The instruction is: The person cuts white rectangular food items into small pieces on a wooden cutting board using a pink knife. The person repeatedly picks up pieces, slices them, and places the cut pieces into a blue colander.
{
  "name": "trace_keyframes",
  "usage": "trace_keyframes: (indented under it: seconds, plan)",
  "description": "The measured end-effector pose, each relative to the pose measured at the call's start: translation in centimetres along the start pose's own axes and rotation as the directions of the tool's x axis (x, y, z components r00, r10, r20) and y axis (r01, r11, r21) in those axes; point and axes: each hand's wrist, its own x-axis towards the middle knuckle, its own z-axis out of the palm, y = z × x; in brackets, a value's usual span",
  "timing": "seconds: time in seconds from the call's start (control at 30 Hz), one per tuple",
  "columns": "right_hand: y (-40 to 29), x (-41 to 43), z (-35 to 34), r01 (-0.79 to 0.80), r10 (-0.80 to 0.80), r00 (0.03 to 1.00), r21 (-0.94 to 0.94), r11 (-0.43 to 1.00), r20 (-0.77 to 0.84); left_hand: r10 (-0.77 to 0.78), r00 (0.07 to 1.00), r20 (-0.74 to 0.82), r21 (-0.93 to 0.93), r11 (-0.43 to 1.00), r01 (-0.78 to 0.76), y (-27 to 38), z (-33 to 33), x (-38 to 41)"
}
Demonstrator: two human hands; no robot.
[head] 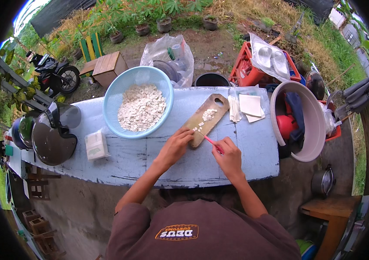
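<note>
My right hand [226,156] is closed around the pink handle of a small knife [213,144], its blade over the near part of a wooden cutting board [206,125]. My left hand [176,144] rests at the board's left edge, fingertips by a few small white pieces [195,129]; whether it grips one is hidden. Farther up the board lies a small heap of cut white pieces [209,114]. A light blue plastic basket [105,107], left of the board, holds many similar pieces. Right of the board, white strips [234,109] and flat white squares [250,104] lie on clear plastic.
Helmets [52,136] and a wrapped white pack [96,145] sit on the table [132,162] at left. A large tub [313,126] stands at its right end. Beyond the far edge are a black basin [212,80], a plastic bag [184,58] and a red crate [244,58].
</note>
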Motion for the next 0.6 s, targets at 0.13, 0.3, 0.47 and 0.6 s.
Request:
trace_keyframes:
  seconds: [0.13,0.3,0.47,0.6]
  plan:
    - [-0.6,1.9,1.9,0.042,-0.042,0.999,-0.009,0.999,0.018,0.027,0.999,-0.019,-0.011,1.0,-0.028,0.2,0.1,0.1]
    - [-0.9,1.4,1.7,0.014,-0.012,0.999,-0.056,0.998,0.041,-0.001,1.0,-0.028,-0.011,1.0,0.001,0.3,0.2,-0.3]
    - [0.1,-1.4,-0.3,-0.03,0.032,0.999,-0.061,0.998,0.031,0.022,0.999,-0.025,0.031,0.999,-0.021,-0.4,0.6,-0.6]
    - [0.2,-1.2,-0.1,-0.017,0.017,1.0,-0.039,0.999,0.008,0.027,0.999,-0.044,0.03,0.999,-0.025,-0.4,0.3,-0.8]
